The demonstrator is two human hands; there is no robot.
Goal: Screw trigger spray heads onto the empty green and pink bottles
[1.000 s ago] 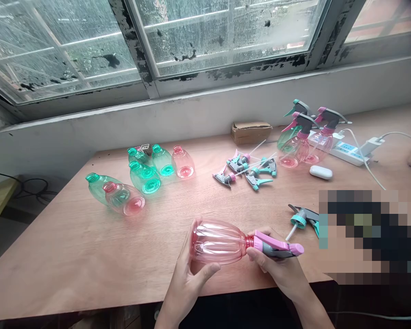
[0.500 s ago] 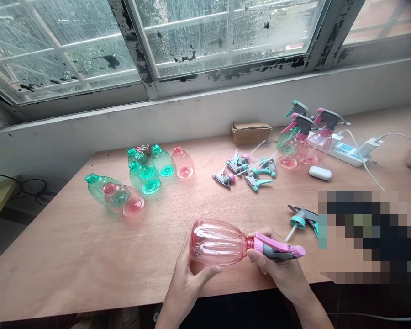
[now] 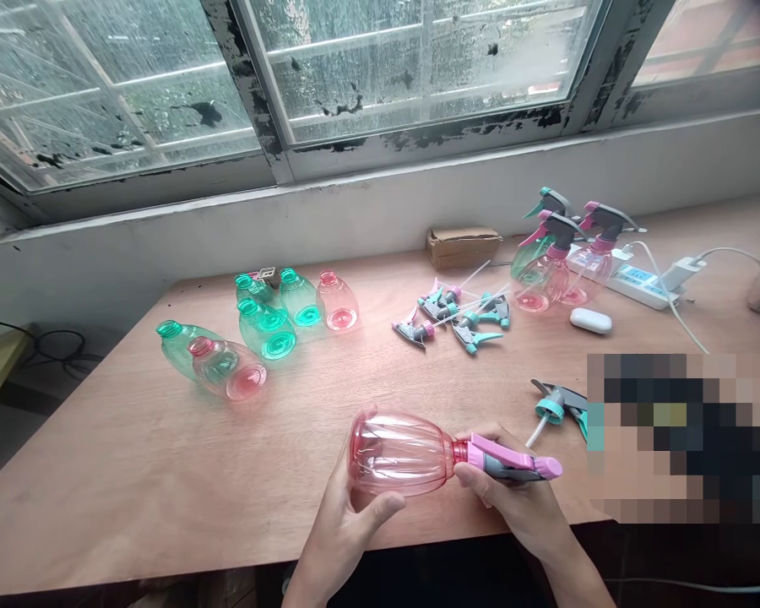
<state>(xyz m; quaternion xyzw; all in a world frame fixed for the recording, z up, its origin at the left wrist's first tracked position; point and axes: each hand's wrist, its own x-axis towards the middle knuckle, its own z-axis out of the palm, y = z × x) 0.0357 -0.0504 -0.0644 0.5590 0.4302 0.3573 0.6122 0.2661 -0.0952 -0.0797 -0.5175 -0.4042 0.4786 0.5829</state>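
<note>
A clear pink spray bottle (image 3: 402, 452) lies sideways in the air above the table's front edge, its base to the left. My left hand (image 3: 348, 515) is wrapped round the bottle's body near the base, thumb along the lower side. At the neck, my right hand (image 3: 513, 498) grips the pink and grey trigger sprayer head (image 3: 513, 460), with thumb and fingers about the collar. The head sits at the bottle's mouth; how tightly it is fixed I cannot tell. Beyond my right hand lies a green and grey sprayer head (image 3: 551, 411), its tube pointing toward me.
Several green and pink bottles without heads (image 3: 279, 338) are at the left. Loose sprayer heads (image 3: 459, 312) lie mid-table before a cardboard box (image 3: 464, 247). Assembled spray bottles (image 3: 541, 279), a power strip (image 3: 646, 283) and a white case (image 3: 591, 321) are at the right. A blurred patch covers the right edge.
The bottle and both hands have shifted very slightly left and down in the view. The grip of both hands looks the same.
</note>
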